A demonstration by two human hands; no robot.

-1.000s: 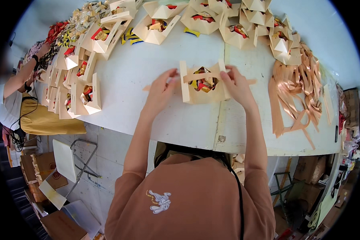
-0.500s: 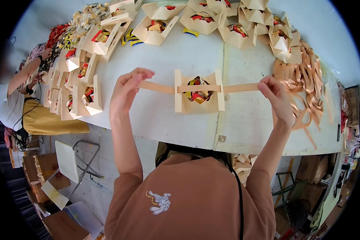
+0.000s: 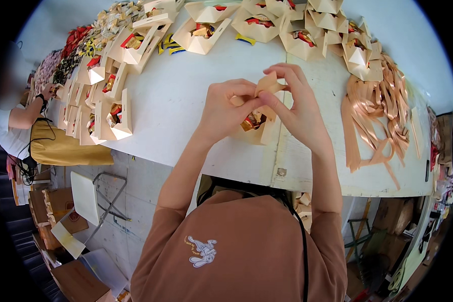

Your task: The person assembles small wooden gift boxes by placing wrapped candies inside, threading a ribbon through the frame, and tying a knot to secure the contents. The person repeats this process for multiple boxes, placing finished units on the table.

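Observation:
A small cream gift box (image 3: pixel 259 137) filled with wrapped sweets (image 3: pixel 253 121) stands in front of me, partly hidden by both hands. Over its top, a tan ribbon (image 3: pixel 270 83) is crossed and bent into a fold. My left hand (image 3: pixel 229 108) pinches the ribbon from the left, thumb against fingers. From the right, my right hand (image 3: pixel 298 103) pinches it between thumb and bent fingers. The two hands meet above the box's opening, and the exact shape of the ribbon between the fingertips is partly covered.
Loose tan ribbons (image 3: pixel 372 121) lie heaped on the right of the table (image 3: pixel 166 110). Filled boxes (image 3: pixel 117 113) crowd the left, and more boxes (image 3: pixel 259 22) line the back. Beyond the left boxes, a co-worker's hand (image 3: pixel 48 90) reaches among piled sweets. A folding chair (image 3: pixel 85 199) stands lower left.
Both hands have come inward from the ribbon's stretched-out ends to above the box. The ribbon, flat and straight before, is now crossed and folded. The co-worker's arm has shifted.

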